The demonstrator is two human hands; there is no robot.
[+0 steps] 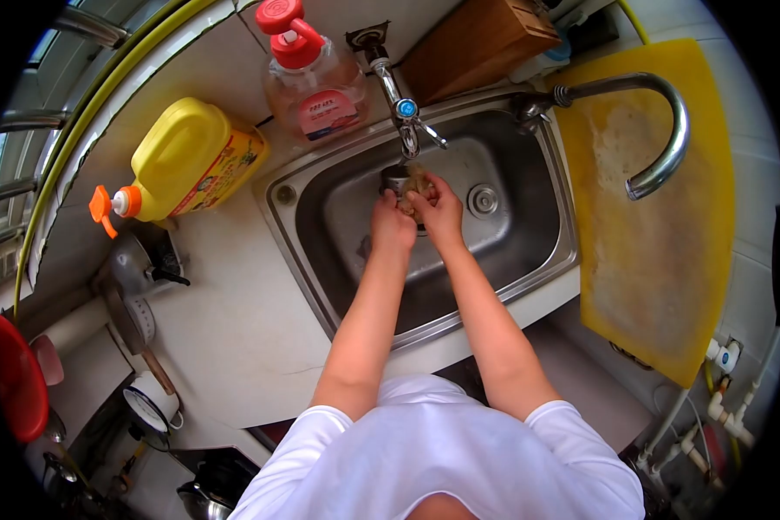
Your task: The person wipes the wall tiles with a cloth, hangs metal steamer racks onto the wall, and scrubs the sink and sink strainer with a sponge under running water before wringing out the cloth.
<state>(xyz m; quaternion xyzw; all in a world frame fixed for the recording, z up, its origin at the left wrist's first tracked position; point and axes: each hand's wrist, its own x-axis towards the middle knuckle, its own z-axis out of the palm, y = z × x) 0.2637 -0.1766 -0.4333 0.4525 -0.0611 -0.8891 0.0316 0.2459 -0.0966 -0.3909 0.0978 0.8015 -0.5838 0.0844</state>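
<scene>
Both my hands are over the steel sink (542, 208), close together under the tap (399, 100). Between my fingers is a lumpy tan-brown thing (419, 184), whose kind I cannot make out. My right hand (442, 212) is closed on it from the right, fingers bent over it. My left hand (392, 224) grips its lower left side, with some fingers hidden. Just left of the lumpy thing, a small shiny metal piece (394, 178) shows below the spout. The sink drain (483, 200) lies to the right of my hands.
A yellow jug with an orange pump (191, 160) and a clear bottle with a red pump (316, 82) stand left of the tap. A curved chrome spout (667, 113) reaches over a yellow board (650, 251) on the right. Pans and a red basin (13, 377) are at left.
</scene>
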